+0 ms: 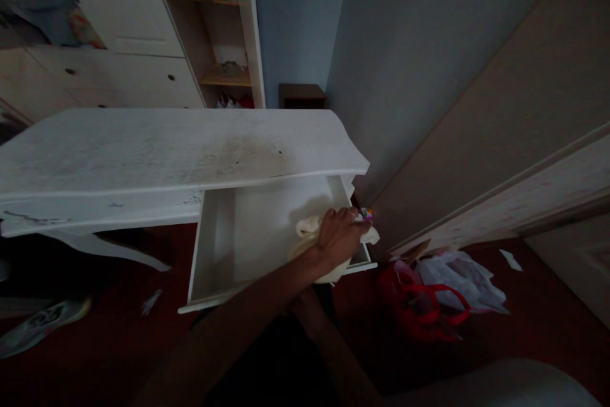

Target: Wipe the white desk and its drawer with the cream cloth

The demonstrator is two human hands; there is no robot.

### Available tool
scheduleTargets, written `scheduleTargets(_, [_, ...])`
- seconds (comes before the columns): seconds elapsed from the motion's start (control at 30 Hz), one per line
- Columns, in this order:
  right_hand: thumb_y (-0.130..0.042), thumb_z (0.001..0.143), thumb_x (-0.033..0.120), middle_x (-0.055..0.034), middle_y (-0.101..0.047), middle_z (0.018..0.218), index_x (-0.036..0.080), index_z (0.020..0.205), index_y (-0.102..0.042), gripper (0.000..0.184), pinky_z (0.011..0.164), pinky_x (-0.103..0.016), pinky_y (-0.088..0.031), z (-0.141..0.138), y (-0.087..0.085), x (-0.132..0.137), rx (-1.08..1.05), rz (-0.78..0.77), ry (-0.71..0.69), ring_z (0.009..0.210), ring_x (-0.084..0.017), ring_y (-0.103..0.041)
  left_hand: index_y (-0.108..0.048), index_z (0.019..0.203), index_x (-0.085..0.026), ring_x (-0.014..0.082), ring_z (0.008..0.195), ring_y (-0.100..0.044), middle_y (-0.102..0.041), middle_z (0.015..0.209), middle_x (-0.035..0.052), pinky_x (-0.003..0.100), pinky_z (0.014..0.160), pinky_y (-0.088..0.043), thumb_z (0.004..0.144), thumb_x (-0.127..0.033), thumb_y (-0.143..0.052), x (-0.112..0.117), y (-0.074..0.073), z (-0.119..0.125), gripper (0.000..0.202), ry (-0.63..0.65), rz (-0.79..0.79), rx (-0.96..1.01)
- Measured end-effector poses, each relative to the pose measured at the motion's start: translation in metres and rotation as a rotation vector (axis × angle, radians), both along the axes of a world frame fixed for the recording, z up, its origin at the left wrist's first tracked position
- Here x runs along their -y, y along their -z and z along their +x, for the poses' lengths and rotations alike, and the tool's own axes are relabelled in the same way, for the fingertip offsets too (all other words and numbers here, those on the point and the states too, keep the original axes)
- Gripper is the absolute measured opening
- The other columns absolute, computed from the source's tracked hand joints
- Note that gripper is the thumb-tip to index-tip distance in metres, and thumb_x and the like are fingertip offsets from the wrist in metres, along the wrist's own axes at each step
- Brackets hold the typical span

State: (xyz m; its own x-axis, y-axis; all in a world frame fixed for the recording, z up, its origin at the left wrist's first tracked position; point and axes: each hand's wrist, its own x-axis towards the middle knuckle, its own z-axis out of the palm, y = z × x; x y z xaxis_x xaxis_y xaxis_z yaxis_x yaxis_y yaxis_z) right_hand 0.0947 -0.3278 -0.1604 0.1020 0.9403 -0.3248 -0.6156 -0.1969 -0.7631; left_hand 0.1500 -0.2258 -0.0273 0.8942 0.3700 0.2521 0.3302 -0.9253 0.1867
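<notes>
A white desk has its right-hand drawer pulled out. My left hand reaches in from the lower left and presses down on a cream cloth at the drawer's right front corner, with its fingers curled over the cloth. A small colourful object shows at the fingertips by the drawer's right wall; I cannot make out what it is. My right forearm rises from below toward the drawer front. Its hand is hidden behind my left wrist and the cloth.
A red bag and a white plastic bag lie on the dark red floor right of the drawer. A pale wardrobe stands at the right. Behind the desk are a white cupboard with shelves and a small dark stool.
</notes>
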Motion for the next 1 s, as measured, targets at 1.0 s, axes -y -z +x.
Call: scheduleTargets(1.0, [-0.069, 0.068, 0.047, -0.0086, -0.069, 0.085, 0.013, 0.09, -0.065, 0.041, 0.052, -0.023, -0.041, -0.002, -0.006, 0.0, -0.054, -0.031, 0.023, 0.056, -0.014, -0.061, -0.059, 0.121, -0.016, 0.0272, 0.099, -0.059, -0.055, 0.118, 0.0175, 0.038, 0.076, -0.047, 0.096, -0.018, -0.029, -0.068, 0.025, 0.002, 0.039, -0.517, -0.02, -0.164])
